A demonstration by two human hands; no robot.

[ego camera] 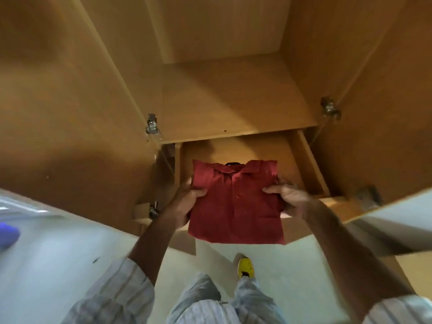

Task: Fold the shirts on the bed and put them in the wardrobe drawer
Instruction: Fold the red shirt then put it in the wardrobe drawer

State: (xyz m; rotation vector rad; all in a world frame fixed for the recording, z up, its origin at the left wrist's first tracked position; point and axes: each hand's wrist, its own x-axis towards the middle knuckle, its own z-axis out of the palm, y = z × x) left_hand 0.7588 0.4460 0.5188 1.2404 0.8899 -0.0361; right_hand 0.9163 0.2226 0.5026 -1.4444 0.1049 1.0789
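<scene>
Nearest me I see striped sleeves and one yellow shoe (pixel 246 267), its markings too blurred to read; my left hand (pixel 187 202) and right hand (pixel 288 197) each grip a side of the folded red shirt (pixel 236 204), thumbs on top and fingers hidden beneath. The shirt hangs collar-forward over the open wardrobe drawer (pixel 311 164), whose visible floor is bare wood, its front part covered by the shirt. Beyond, the hinges (pixel 152 124) are smeared and the wardrobe shelf (pixel 233 101) holds nothing I can make out
</scene>
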